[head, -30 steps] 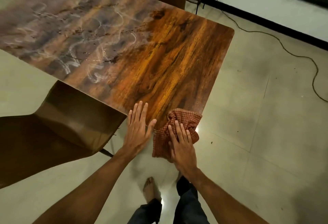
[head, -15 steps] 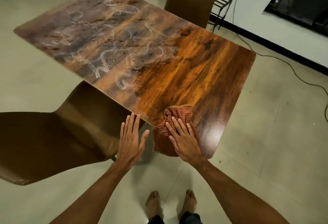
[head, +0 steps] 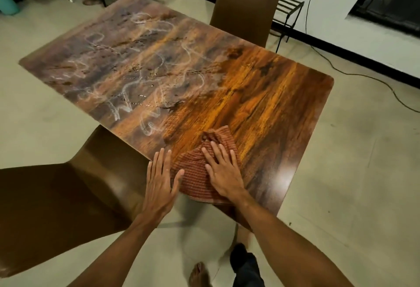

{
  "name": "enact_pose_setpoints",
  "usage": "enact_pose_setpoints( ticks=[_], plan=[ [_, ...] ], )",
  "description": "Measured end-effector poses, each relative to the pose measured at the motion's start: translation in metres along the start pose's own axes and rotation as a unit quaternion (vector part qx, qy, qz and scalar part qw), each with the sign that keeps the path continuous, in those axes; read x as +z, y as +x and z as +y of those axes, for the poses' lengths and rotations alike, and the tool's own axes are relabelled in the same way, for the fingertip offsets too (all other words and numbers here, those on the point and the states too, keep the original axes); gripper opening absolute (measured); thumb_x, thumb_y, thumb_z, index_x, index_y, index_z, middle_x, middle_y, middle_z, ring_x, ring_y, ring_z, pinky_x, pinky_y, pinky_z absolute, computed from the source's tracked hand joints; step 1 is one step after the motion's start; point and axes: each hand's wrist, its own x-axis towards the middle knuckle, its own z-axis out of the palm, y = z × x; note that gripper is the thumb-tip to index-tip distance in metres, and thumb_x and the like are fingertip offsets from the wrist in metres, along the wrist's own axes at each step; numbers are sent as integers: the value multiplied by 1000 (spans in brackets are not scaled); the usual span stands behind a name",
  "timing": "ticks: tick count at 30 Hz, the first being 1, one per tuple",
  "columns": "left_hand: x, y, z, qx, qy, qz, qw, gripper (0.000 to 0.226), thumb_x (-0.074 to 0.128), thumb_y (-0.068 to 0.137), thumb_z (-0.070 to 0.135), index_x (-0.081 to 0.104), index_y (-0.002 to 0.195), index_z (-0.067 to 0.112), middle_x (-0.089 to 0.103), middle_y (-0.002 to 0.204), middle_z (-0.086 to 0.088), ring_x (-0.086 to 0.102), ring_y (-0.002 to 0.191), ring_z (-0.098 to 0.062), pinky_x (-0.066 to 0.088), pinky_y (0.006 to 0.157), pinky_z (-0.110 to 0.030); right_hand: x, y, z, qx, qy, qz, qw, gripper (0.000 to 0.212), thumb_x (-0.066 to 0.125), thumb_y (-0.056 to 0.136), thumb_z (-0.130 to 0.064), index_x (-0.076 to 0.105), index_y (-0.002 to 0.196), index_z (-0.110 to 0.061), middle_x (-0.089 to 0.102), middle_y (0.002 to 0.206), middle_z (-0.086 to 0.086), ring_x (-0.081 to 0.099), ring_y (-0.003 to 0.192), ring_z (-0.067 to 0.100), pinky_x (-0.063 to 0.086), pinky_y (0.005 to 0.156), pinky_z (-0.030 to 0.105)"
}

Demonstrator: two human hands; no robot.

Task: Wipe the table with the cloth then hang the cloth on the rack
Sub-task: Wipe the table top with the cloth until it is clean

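Cloth [head: 197, 173], red-brown and checked, lies bunched at the near edge of the wooden surface [head: 284, 114], one corner hanging over it. The right hand [head: 221, 168] presses flat on it, fingers spread, gripping nothing. The left hand [head: 160, 180] lies open and flat just beside it, thumb touching the cloth. White scribbles [head: 136, 86] cover the far left part. A rack [head: 287, 12] stands behind a chair [head: 247, 7].

red-brown checked cloth [head: 200, 173], wood-grain table [head: 261, 96] with white scribbles [head: 127, 96]
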Motion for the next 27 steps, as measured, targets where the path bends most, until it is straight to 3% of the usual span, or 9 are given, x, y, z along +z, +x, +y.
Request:
enact_pose_setpoints(
  ticks=[4, 6, 9, 12, 17, 22, 27],
  plan=[
    [24, 32, 49, 12, -19, -13, 1000, 71, 22, 101, 63, 3, 161, 30, -4, 170, 6, -9, 156, -8, -6, 127, -40, -45, 5, 106, 129, 19, 3, 991, 66, 1, 104, -52, 1, 168, -34, -10, 176, 0, -5, 163, 27, -5, 130, 54],
    [41, 48, 77, 17, -17, -22, 999, 71, 22, 101, 63, 3, 161, 31, -6, 170, 9, -10, 155, -6, -8, 127, -38, -53, 15, 119, 163, 13, 7, 986, 77, -8, 95, -52, 0, 168, -30, -12, 175, 5, -6, 163, 32, -4, 129, 60],
    [65, 74, 115, 36, 0, -46, 998, 70, 21, 102, 62, 4, 161, 29, -5, 170, 8, -12, 155, -5, -10, 127, -37, -41, 17, 104, 135, 7, 2, 991, 71, 6, 101, -53, 4, 168, -27, -4, 176, 11, -1, 161, 40, 1, 125, 71],
    [82, 102, 149, 62, 14, -57, 996, 70, 21, 103, 61, 7, 162, 26, -1, 171, 5, -11, 155, -7, -5, 128, -39, -40, 18, 144, 80, 13, 36, 996, 66, 18, 108, -62, 10, 167, -34, 3, 177, 4, 4, 162, 36, 9, 125, 70],
    [101, 142, 190, 96, 19, -81, 992, 71, 19, 103, 65, 3, 162, 28, -6, 170, 7, -13, 155, -6, -5, 128, -42, -75, 38, 232, 261, 31, 84, 961, 64, 30, 110, -50, 16, 168, -26, 4, 176, 11, 3, 161, 41, 6, 128, 64],
    [119, 179, 219, 133, 36, -107, 985, 74, 18, 101, 67, 4, 162, 27, -6, 170, 4, -14, 155, -8, -4, 128, -43, -68, 36, 229, 210, 42, 89, 973, 64, 25, 110, -43, 9, 168, -23, -2, 176, 10, -1, 163, 33, 8, 131, 57],
    [133, 221, 233, 176, 35, -131, 975, 72, 15, 102, 67, -1, 161, 30, -8, 170, 6, -15, 155, -7, -6, 128, -43, -98, 75, 297, 314, 77, 134, 937, 64, 32, 111, -37, 8, 168, -21, -4, 176, 13, -1, 163, 34, 9, 132, 53]
  ],
)
